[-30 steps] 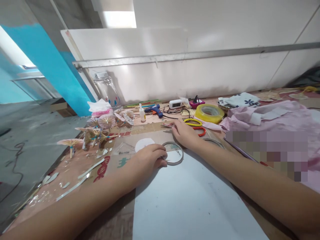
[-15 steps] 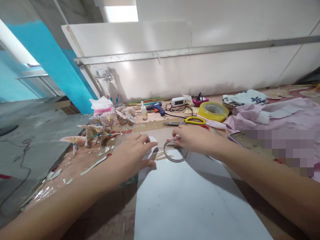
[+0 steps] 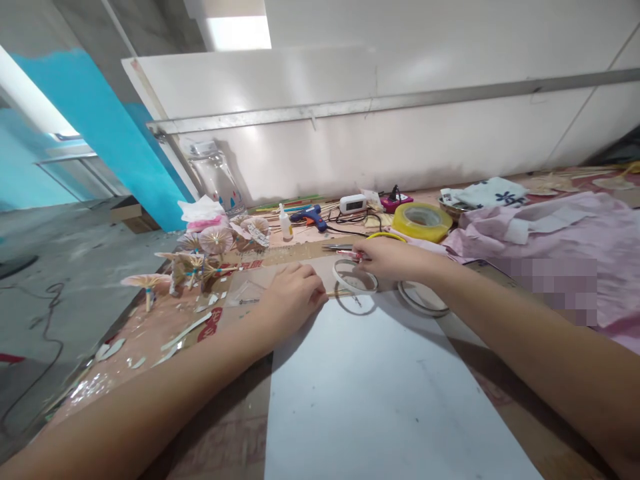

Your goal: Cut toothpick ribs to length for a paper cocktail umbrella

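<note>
A sheet (image 3: 380, 393) is lying before the left hand (image 3: 297, 293) and right hand (image 3: 383, 259), a ring (image 3: 351, 287) showing between them; umbrellas (image 3: 216, 239) are resting left of both; a tape roll (image 3: 423, 233) is lying beyond the right hand.

White panel (image 3: 310, 80) with metal strip (image 3: 280, 114); blue pillar (image 3: 107, 133), grey floor (image 3: 85, 267).

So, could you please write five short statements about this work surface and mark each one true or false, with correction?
1. The right hand holds a thin, pale, round ring. True.
2. The left hand grips the dark blue glue gun. False: the glue gun lies farther back, beyond that hand.
3. The yellow, ring-shaped tape roll is right of the glue gun. True.
4. The large white paper sheet is crumpled into a ball. False: it lies flat.
5. The small white bottle stands upright. True.
</note>
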